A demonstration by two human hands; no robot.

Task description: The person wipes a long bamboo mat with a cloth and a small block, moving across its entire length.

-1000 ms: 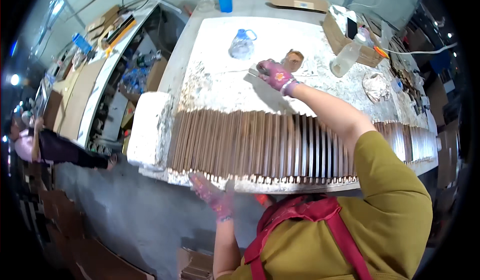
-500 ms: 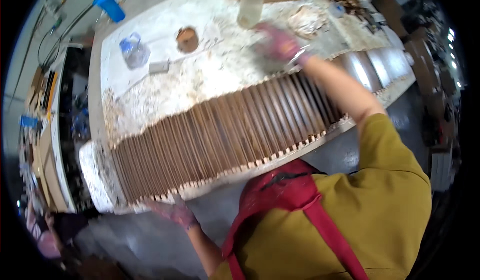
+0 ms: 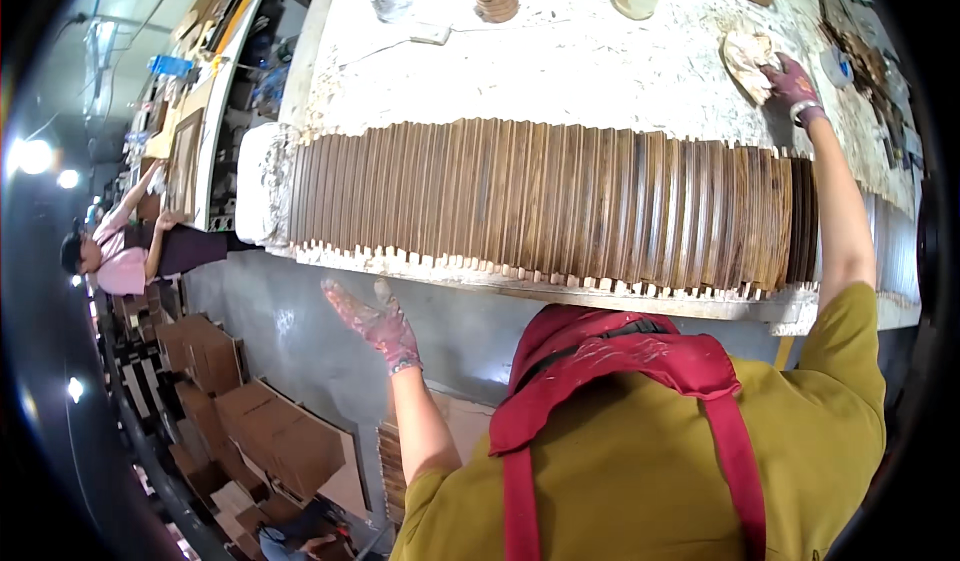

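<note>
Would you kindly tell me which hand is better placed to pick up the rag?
Probably the right hand: it is at the edge of the rag, apparently touching it, while the left hand is open, out past the near edge of the table, well away from the rag.

The wooden strips [image 3: 560, 201] are streaky brown, the cloth [image 3: 745, 61] cream-white, the apron [image 3: 535, 401] crimson.
</note>
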